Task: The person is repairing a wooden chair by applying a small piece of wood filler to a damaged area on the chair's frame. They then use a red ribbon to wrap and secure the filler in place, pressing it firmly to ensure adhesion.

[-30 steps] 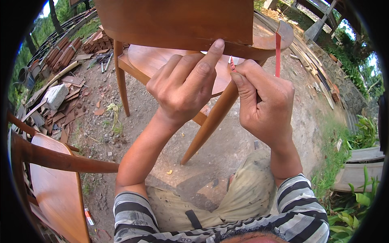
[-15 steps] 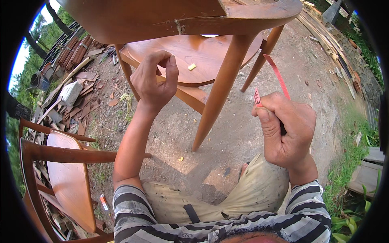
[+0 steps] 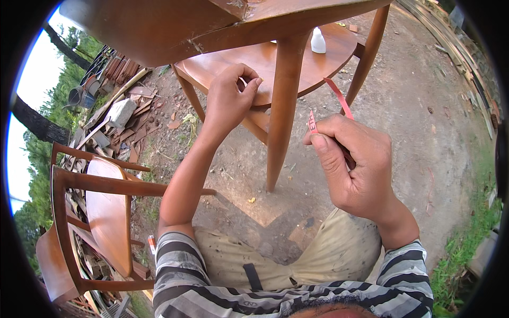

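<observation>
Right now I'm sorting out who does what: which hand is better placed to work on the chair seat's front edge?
Left. The left hand is at the chair seat edge, fingertips pinched; the right hand is away from it, gripping a red strip.

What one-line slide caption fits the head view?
Left hand touches wooden chair seat edge; right hand grips a thin red strip.

Daylight is falling on a bare dirt yard [image 3: 419, 106]; scrap wood [image 3: 119, 114] is lying upper left, grass [image 3: 458, 254] growing lower right.
</observation>
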{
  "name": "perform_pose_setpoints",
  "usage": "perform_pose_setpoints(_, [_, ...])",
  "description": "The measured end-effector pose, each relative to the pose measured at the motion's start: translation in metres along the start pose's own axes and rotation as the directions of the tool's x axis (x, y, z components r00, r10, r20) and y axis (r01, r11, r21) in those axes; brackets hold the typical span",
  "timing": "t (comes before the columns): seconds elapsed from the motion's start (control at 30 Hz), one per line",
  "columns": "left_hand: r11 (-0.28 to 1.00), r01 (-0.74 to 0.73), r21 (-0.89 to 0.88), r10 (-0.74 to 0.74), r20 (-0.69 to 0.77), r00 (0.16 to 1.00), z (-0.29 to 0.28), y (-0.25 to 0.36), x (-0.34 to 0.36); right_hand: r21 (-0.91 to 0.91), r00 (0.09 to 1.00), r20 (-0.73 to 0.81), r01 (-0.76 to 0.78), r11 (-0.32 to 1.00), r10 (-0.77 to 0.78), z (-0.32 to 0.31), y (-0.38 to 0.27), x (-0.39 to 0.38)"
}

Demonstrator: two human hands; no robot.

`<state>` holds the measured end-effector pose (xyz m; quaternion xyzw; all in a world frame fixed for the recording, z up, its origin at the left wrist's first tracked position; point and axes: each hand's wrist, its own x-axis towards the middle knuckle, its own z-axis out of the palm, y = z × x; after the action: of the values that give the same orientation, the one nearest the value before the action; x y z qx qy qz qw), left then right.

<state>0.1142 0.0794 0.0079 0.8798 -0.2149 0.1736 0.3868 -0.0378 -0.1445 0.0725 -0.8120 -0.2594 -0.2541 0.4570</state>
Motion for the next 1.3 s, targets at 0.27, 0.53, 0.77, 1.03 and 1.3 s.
perform_pose_setpoints(0.27, [0.827, -0.022, -0.562, -0.106, -0.194, 0.975, -0.012, 0.080, -0.040, 0.069, 0.991, -0.122, -0.053, 0.996, 0.061, 0.003, 0.018, 0.010])
perform_pose_setpoints(0.53, [0.682, -0.038, -0.731, -0.033, -0.082, 0.996, -0.017, 0.104, -0.069, 0.118, 0.987, -0.161, 0.003, 0.993, 0.016, 0.018, 0.018, 0.012])
perform_pose_setpoints(0.77, [0.857, -0.111, -0.503, 0.025, -0.174, 0.984, -0.022, 0.103, -0.070, 0.056, 0.978, -0.204, 0.049, 0.997, -0.037, 0.024, 0.014, 0.013])
perform_pose_setpoints(1.03, [0.910, -0.401, -0.104, 0.359, -0.288, 0.888, -0.022, 0.098, -0.063, 0.003, 0.977, -0.202, 0.076, 0.997, -0.074, 0.029, 0.011, 0.012])
perform_pose_setpoints(1.3, [0.606, 0.030, -0.795, -0.027, 0.017, 0.999, -0.030, 0.099, -0.067, 0.475, 0.946, 0.005, -0.287, 0.832, 0.323, 0.025, 0.003, 0.012])
